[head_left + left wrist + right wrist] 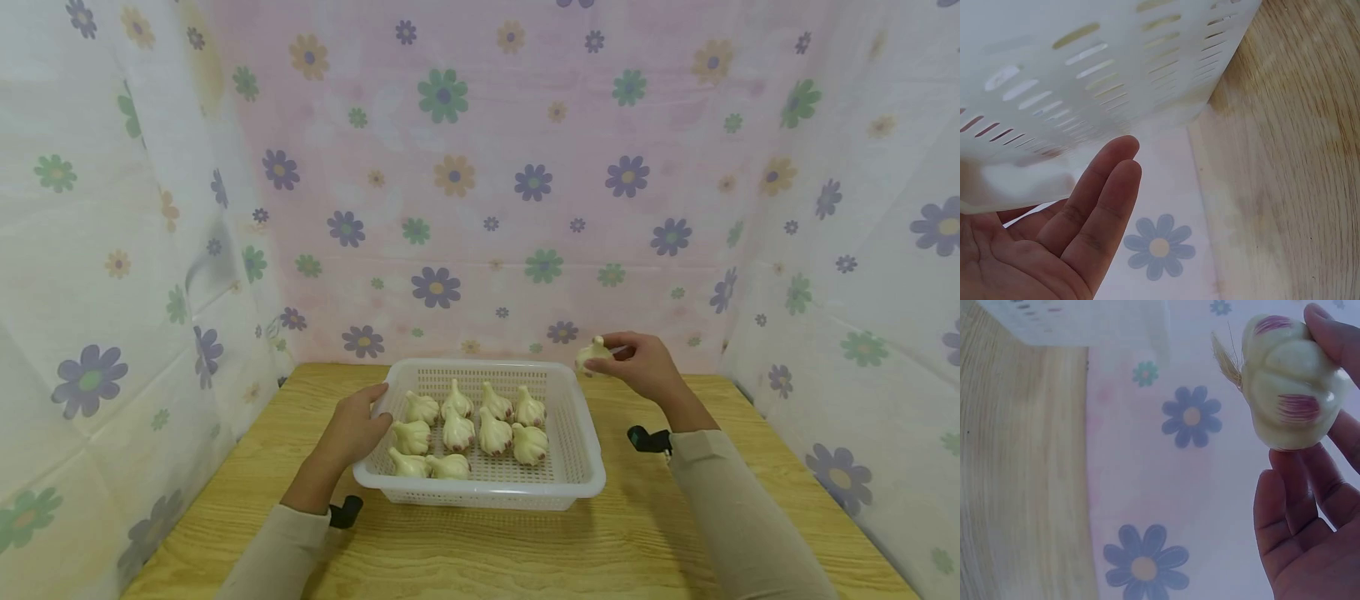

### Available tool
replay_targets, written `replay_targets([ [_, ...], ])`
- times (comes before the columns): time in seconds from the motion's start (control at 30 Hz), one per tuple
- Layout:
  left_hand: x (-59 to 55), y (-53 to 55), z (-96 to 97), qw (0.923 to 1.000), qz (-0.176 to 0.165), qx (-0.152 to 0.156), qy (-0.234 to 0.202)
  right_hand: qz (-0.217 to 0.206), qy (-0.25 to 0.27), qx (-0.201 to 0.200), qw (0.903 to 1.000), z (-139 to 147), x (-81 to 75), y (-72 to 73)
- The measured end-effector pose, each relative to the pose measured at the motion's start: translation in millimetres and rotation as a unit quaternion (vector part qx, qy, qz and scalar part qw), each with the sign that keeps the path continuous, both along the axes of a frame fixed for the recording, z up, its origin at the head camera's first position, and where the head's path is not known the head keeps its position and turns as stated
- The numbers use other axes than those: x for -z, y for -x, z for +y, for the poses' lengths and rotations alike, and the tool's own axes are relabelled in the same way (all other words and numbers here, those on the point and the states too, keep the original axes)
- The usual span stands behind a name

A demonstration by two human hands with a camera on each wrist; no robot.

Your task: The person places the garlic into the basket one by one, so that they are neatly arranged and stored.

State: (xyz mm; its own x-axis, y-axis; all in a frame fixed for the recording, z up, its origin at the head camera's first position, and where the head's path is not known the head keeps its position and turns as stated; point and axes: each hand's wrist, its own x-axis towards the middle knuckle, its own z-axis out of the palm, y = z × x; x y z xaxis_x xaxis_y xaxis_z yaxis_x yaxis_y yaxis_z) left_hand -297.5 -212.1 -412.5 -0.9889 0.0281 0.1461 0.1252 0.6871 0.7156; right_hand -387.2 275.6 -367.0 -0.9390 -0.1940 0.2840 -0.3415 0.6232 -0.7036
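A white slotted plastic basket [487,488] stands on the table with several garlic bulbs [495,432] inside, grouped toward its left and middle. My left hand [356,429] grips the basket's left rim, the thumb over the edge. In the left wrist view, two fingers [1107,206] reach along the outside of the slotted wall. Beyond the basket's right back corner, my right hand [645,367] holds up one more garlic bulb [592,358] between thumb and fingers. The right wrist view shows that bulb's purple streaks [1299,407] and dry root tuft [1227,362].
The wood-grain table [645,517] extends around the basket. Flower-patterned cloth [487,167] walls it in at the back and both sides. A small black device [648,439] sits at the right wrist, another [346,512] at the left wrist.
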Motion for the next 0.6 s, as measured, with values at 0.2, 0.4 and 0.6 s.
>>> replay_targets([
  [0.2, 1.1, 0.4, -0.3, 1.0000, -0.001, 0.001, -0.002, 0.007, -0.001, -0.024, 0.9997, -13, -14.4, -5.4],
  [0.4, 0.8, 0.1, 0.7, 0.9999, -0.012, 0.001, -0.012, 0.001, 0.005, -0.088, 0.9961, -32, -24.7, -11.1],
  [0.6, 1.5, -1.5, -1.2, 1.0000, -0.008, 0.001, -0.003, 0.004, 0.001, -0.121, 0.9926, -49, -25.1, -13.9],
])
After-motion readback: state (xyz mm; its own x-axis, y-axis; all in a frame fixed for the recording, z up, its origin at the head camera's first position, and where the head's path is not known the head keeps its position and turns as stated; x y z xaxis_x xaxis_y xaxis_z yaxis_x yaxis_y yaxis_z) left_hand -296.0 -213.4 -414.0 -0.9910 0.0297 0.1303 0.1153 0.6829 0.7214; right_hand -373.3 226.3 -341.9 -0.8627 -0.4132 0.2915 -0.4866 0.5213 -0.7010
